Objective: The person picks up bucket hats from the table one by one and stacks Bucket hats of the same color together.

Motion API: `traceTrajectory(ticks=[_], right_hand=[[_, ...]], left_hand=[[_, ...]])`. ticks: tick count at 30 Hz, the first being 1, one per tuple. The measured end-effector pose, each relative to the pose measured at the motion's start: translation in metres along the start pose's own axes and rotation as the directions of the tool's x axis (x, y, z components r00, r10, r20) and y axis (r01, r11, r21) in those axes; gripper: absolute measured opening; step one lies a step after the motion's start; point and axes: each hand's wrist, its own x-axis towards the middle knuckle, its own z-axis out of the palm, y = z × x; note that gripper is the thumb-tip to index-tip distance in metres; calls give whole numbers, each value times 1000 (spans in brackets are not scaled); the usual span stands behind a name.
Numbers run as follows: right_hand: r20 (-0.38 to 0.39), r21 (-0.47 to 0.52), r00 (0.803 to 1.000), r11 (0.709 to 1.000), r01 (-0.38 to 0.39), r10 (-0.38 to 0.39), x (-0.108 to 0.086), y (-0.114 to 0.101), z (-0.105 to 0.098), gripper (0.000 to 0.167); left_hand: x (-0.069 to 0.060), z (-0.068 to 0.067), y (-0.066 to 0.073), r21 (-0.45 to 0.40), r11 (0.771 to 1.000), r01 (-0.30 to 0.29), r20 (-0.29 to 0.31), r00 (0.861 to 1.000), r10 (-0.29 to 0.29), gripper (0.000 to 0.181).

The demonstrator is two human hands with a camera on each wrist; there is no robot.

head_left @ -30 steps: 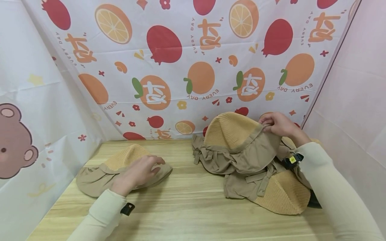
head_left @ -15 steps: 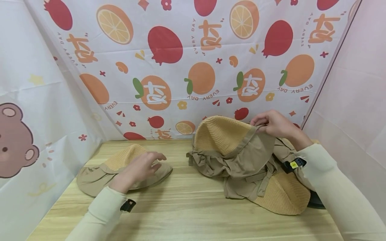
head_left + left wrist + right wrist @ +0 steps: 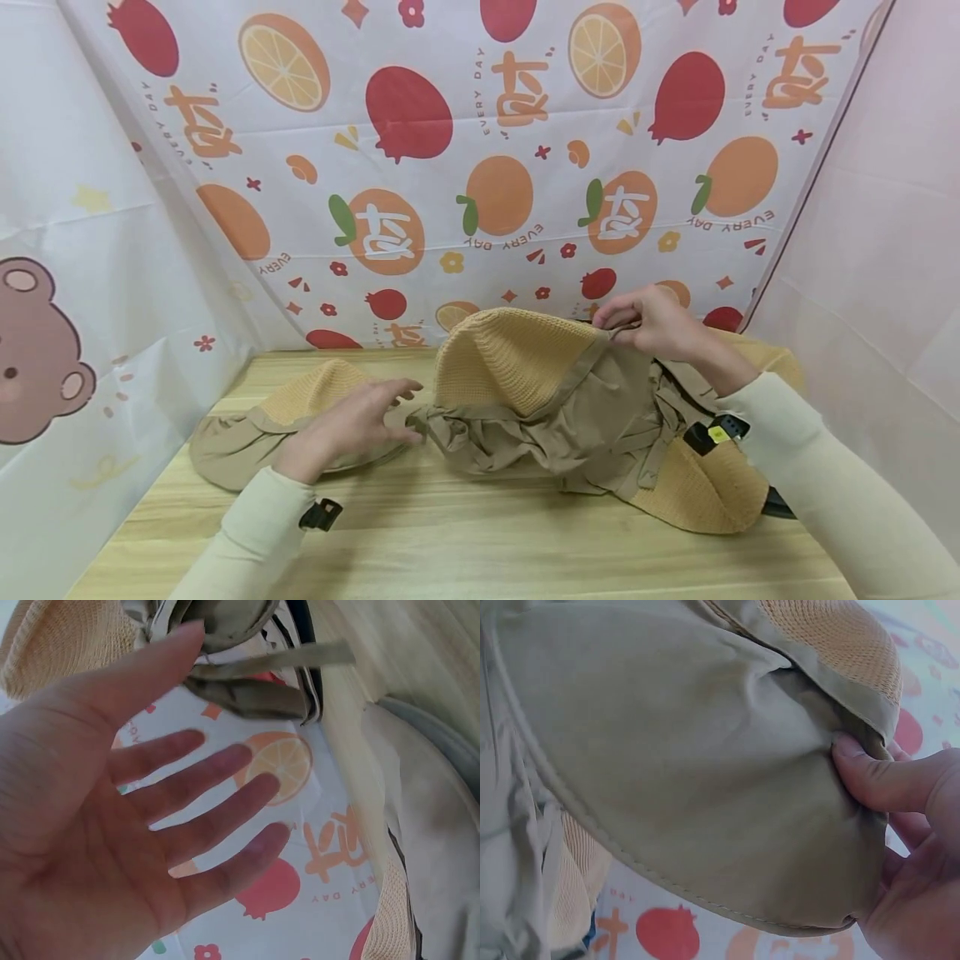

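"Currently, what does the right hand [image 3: 660, 332] grasp?"

"It pinches a yellow-and-tan hat [image 3: 517, 362] by the brim [image 3: 611, 400]. The hat, between both hands, partly covers a second hat [image 3: 708, 492]."

"And the left hand [image 3: 348, 427]?"

"Released, fingers [image 3: 202, 772] extended, near that hat and a third hat [image 3: 236, 452] on the table [image 3: 450, 550]."
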Motion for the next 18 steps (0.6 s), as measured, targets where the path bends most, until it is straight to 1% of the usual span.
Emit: traceTrajectory(ticks=[2,3,6,9,11,13,14,16,18], right_hand=[[-1,9,1000,1000,9,-9,0,-4,4,26],[2,21,1000,1000,9,-9,1,-5,5,27],[9,58,1000,998,-1,1,1,-10,9,27],[2,65,1000,998,-1,1,0,-12,12,28],[-2,66,1000,998,8,-8,0,-13,14,28],[6,80,1000,997,20,-20,-1,-13,16,27],[15,90,1000,996,22,-24,-1,-13,17,27],[34,97,999,995,24,-27,-1,-13,18,26],[56,100,998,995,19,-24,0,-13,20,25]], left_hand=[[0,1,1,-9,1000,-13,27,1000,13,72],[0,1,1,-9,1000,-29,36,999,29,68],[-1,1,1,-18,997,-72,51,996,72,50],[-2,1,-1,-43,993,-112,61,992,114,39],[-3,0,-3,-73,990,-123,73,989,128,31],[-5,-1,-5,-119,984,-136,86,985,147,27],[-6,-2,-6,-157,978,-135,101,983,152,24],[-7,-3,-7,-231,966,-120,131,980,153,21],[-9,-5,-7,-290,951,-103,154,976,153,22]])
